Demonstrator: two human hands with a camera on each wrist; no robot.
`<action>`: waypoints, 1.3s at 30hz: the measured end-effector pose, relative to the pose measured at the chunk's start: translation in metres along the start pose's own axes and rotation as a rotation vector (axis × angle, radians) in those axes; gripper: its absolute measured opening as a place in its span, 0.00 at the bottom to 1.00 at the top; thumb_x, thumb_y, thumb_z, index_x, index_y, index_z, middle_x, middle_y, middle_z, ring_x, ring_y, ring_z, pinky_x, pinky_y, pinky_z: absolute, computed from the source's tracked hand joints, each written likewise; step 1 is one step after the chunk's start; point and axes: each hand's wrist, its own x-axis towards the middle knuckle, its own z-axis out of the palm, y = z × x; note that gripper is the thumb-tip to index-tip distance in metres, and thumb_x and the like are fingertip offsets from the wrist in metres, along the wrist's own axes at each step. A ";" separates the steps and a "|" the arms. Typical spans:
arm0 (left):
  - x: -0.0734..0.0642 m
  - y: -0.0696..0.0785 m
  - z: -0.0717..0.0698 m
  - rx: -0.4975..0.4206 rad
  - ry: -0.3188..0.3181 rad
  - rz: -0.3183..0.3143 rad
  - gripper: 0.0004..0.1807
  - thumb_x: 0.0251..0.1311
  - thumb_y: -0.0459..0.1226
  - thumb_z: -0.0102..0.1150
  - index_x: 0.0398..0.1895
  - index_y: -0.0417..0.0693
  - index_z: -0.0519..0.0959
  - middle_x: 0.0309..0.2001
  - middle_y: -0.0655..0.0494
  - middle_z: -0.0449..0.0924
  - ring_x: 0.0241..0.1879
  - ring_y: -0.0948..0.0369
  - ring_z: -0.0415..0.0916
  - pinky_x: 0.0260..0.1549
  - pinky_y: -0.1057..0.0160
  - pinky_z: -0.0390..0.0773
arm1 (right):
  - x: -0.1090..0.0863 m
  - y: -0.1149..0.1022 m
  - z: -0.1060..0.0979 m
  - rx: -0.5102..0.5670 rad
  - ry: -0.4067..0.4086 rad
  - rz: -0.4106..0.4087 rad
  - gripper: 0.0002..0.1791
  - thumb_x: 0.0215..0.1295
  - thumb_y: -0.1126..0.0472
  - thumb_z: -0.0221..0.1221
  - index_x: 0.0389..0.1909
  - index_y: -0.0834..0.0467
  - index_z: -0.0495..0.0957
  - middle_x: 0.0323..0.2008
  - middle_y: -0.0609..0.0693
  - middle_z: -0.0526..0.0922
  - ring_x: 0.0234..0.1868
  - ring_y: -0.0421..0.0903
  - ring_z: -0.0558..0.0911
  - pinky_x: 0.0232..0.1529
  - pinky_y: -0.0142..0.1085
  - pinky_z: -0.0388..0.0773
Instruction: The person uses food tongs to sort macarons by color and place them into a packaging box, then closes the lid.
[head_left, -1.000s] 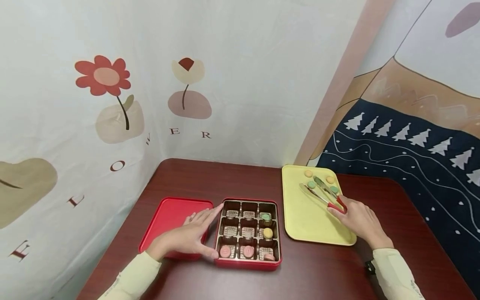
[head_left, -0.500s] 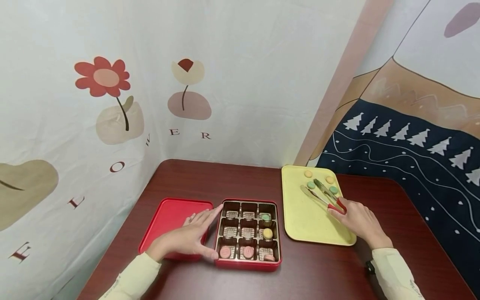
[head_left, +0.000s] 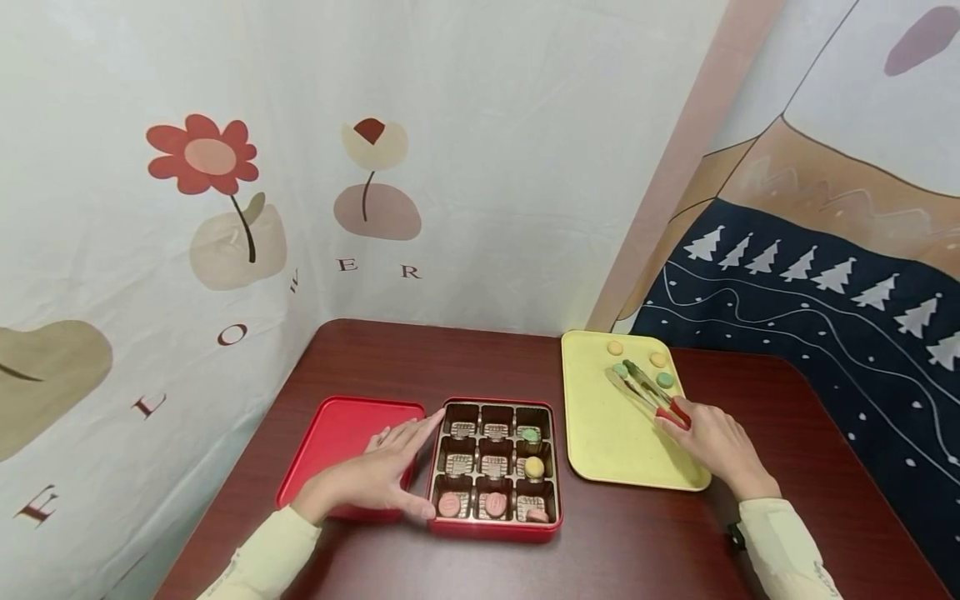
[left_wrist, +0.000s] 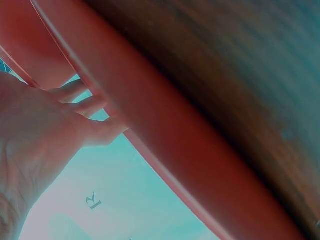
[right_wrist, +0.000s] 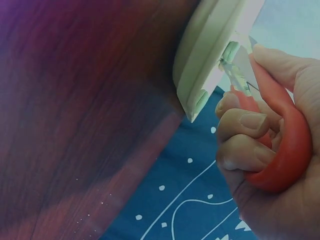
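Observation:
My right hand [head_left: 716, 442] grips red-handled tongs [right_wrist: 295, 155] over the yellow tray [head_left: 615, 450]. In the head view the tong tips stand either side of a green macaron [head_left: 619, 370]; whether they touch it I cannot tell. Another green macaron [head_left: 664, 380] lies right of the tongs, and two yellow macarons lie near the tray's far edge. My left hand [head_left: 378, 475] spreads its straight fingers and thumb along the left side of a red box [head_left: 495, 530]. Inside its brown compartments are a green macaron [head_left: 530, 434], a yellow one [head_left: 534, 467] and several pink ones [head_left: 495, 503].
A red lid [head_left: 337, 442] lies left of the box, partly under my left hand. Box and tray stand on a dark wooden table [head_left: 420, 354], a narrow strip of wood between them. Printed curtains [head_left: 495, 208] hang behind the table.
The tong tips have drawn closer together, with the green macaron now between them. My left hand and the box stay in place.

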 end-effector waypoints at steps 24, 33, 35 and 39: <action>0.001 -0.003 -0.001 0.005 0.003 0.011 0.77 0.51 0.72 0.76 0.92 0.65 0.34 0.88 0.44 0.46 0.84 0.34 0.42 0.72 0.19 0.41 | -0.007 -0.002 0.003 0.034 0.028 -0.024 0.27 0.75 0.55 0.70 0.66 0.70 0.82 0.23 0.49 0.73 0.22 0.47 0.68 0.23 0.40 0.64; 0.000 -0.002 -0.001 -0.002 0.005 0.017 0.78 0.50 0.72 0.77 0.92 0.64 0.33 0.87 0.42 0.46 0.84 0.33 0.42 0.71 0.18 0.41 | -0.012 -0.002 0.001 0.020 0.035 -0.063 0.26 0.75 0.55 0.70 0.65 0.68 0.84 0.21 0.47 0.71 0.23 0.46 0.68 0.23 0.39 0.63; 0.000 -0.002 0.000 -0.001 0.005 0.018 0.78 0.51 0.71 0.77 0.92 0.64 0.33 0.87 0.42 0.46 0.84 0.33 0.42 0.71 0.18 0.41 | -0.013 -0.004 0.001 0.018 0.032 -0.071 0.27 0.74 0.55 0.71 0.65 0.68 0.84 0.21 0.47 0.71 0.23 0.46 0.69 0.23 0.39 0.63; 0.000 -0.002 0.000 0.003 0.003 0.014 0.77 0.51 0.71 0.77 0.92 0.65 0.33 0.88 0.43 0.46 0.84 0.34 0.42 0.72 0.19 0.41 | -0.014 -0.010 0.000 0.021 0.033 -0.089 0.27 0.74 0.54 0.71 0.65 0.67 0.84 0.20 0.45 0.69 0.22 0.45 0.67 0.22 0.38 0.62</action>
